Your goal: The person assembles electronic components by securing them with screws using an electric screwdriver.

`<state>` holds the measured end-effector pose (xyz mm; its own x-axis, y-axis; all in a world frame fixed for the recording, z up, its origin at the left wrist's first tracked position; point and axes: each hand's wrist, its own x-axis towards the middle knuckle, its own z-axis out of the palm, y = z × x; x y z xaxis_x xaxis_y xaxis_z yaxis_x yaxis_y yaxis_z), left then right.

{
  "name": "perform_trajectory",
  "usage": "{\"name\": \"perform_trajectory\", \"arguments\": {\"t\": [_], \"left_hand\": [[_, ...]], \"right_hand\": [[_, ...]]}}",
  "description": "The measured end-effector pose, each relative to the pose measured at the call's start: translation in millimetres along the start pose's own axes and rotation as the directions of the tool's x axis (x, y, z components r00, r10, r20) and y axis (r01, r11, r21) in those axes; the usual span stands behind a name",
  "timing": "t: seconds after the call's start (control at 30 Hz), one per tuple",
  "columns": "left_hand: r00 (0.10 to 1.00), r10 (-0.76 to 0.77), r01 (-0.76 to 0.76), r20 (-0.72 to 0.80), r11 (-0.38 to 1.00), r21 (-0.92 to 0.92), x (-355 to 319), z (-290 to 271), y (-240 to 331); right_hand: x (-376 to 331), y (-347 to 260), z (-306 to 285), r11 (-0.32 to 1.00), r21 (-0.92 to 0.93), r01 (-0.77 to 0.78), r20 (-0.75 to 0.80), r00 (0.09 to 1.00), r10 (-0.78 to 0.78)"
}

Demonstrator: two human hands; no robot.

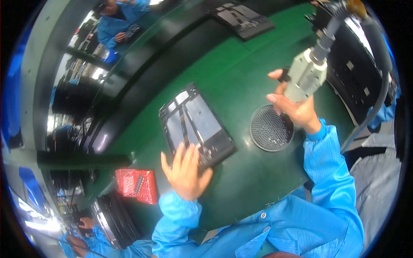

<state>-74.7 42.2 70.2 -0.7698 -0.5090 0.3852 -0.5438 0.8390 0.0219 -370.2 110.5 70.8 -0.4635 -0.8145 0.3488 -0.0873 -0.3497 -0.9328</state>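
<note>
A black rectangular device chassis (195, 124) with grey metal plates lies open side up on the green mat (241, 69). My left hand (185, 172) rests flat on its near edge, fingers spread. My right hand (297, 109) is raised above the mat and grips a grey powered screwdriver (306, 77), whose cable runs up to the top right. A round black mesh tray (271, 127) sits on the mat just below and to the left of my right hand.
A red textured pad (137, 184) lies at the left near a stack of black parts (114, 221). Another black chassis (243, 19) sits farther up the mat. Other people in blue coats work at the top left and bottom left. Dark equipment lines the right edge.
</note>
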Motion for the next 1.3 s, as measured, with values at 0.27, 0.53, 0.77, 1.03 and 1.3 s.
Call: {"name": "perform_trajectory", "arguments": {"t": [0.27,0.53,0.77,1.03,1.3], "left_hand": [[0.996,-0.018,0.04,0.088,0.966,-0.254,-72,23,60],[0.996,-0.089,0.075,-0.014,0.903,-0.422,-53,30,55],[0.894,-0.372,0.163,-0.252,0.791,-0.59,-69,6,24],[0.839,-0.543,0.38,0.036,0.537,-0.753,-71,-1,-5],[0.695,-0.524,0.454,0.492,-0.211,-0.866,-66,16,2]], "right_hand": [[3,5,6,0.996,0.056,0.075,-0.003,0.997,-0.075],[1,2,10,0.983,-0.079,0.168,0.018,0.986,-0.167],[-6,0,28,0.986,0.065,0.151,0.07,0.985,-0.156],[-33,-12,72,0.982,0.145,0.124,0.192,0.97,-0.151],[-57,-26,126,0.974,0.223,0.04,0.342,0.932,-0.116]]}}
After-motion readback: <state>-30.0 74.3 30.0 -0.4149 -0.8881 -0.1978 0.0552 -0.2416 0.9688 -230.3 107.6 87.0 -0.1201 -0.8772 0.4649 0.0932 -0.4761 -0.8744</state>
